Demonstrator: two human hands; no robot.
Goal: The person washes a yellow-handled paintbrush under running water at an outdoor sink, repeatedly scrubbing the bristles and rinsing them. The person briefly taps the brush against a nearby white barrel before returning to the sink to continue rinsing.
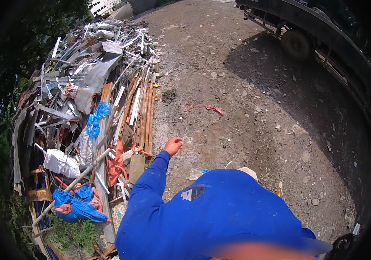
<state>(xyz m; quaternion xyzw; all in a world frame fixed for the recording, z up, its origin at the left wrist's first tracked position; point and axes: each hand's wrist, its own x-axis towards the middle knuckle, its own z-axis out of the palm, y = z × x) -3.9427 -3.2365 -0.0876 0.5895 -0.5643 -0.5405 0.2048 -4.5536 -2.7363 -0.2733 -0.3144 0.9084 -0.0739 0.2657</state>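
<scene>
My left hand (173, 146) hangs over the dirt ground in front of my blue-sleeved arm. Its fingers are loosely bent and a little apart, and I see nothing in them. To its left lies the edge of a large scrap heap, where long rusty brown bars (147, 125) lie side by side. A flat tan slab (136, 168) and orange-red plastic sheeting (116, 162) are also close to that arm. My right hand is out of sight, hidden by my blue shirt. A thin yellow object (279, 189) shows at the right edge of my body.
The heap of metal scrap (90, 65) fills the left side, with a white sack (61, 163), a blue tarp bundle (79, 203) and a slanting pole (77, 180). A red strip (211, 108) lies on stony dirt (254, 143). At right stands a truck (298, 43).
</scene>
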